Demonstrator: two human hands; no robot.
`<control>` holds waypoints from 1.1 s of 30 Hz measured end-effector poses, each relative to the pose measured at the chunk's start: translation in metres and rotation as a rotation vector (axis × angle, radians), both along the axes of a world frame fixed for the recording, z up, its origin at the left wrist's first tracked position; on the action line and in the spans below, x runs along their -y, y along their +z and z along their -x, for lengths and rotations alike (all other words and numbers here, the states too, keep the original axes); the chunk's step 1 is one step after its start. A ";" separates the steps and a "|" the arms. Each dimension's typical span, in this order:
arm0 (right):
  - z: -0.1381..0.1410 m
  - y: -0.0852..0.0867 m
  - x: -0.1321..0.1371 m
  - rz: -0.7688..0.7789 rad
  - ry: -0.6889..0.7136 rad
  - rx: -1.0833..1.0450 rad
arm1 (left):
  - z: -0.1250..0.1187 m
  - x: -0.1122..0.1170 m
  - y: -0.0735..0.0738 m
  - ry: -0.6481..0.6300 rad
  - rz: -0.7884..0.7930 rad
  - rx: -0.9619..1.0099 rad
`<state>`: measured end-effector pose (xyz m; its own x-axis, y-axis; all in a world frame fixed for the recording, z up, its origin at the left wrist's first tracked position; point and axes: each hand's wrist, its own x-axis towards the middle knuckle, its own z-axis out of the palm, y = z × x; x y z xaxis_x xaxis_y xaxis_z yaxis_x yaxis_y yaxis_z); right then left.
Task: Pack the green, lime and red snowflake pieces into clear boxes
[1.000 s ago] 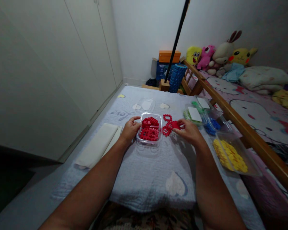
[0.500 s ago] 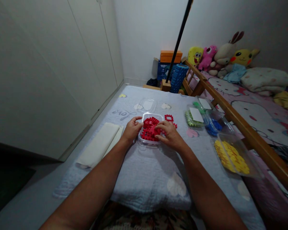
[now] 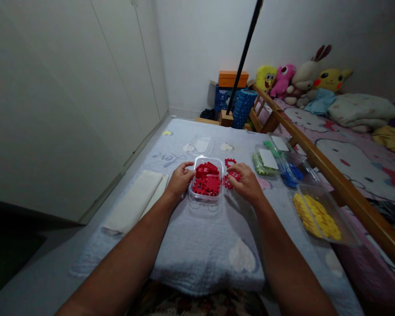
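A clear plastic container (image 3: 206, 199) stands on the quilted cover in front of me, with several red toothed plastic building pieces (image 3: 207, 180) piled inside. At its left rim, my left hand (image 3: 181, 177) grips the wall between thumb and fingers. My right hand (image 3: 246, 182) is just right of the container, thumb and fingers apart, over loose red building pieces (image 3: 230, 162) lying on the cover. Its fingers partly hide those pieces, and whether they touch them is hard to make out.
A clear lid (image 3: 201, 145) lies behind the container. To the left is a folded cream cloth (image 3: 134, 202). On the right are containers of green pieces (image 3: 261, 164), blue pieces (image 3: 292, 175) and yellow pieces (image 3: 316, 217), beside a wooden bed rail (image 3: 332, 175).
My right hand has moved right, out of the container, to the loose red pieces. A red piece it was handling now lies on the pile. The left hand has stayed at the rim.
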<state>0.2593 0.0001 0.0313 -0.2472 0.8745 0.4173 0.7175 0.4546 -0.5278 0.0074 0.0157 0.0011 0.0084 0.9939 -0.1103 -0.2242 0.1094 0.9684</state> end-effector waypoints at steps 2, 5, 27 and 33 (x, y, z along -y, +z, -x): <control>-0.012 -0.004 -0.005 0.037 -0.109 0.048 | 0.000 0.000 0.000 0.002 -0.006 -0.018; -0.019 -0.010 -0.007 0.131 -0.174 0.201 | 0.000 0.000 0.001 0.004 -0.012 -0.028; -0.014 0.009 0.009 0.399 -0.074 0.100 | 0.001 0.003 0.004 0.000 -0.030 -0.048; -0.017 -0.002 0.003 0.306 -0.191 -0.047 | 0.001 0.003 0.004 -0.003 -0.027 -0.043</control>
<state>0.2760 -0.0030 0.0289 -0.0542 0.9893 0.1357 0.7460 0.1305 -0.6530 0.0064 0.0131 0.0050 0.0067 0.9965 -0.0838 -0.1822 0.0837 0.9797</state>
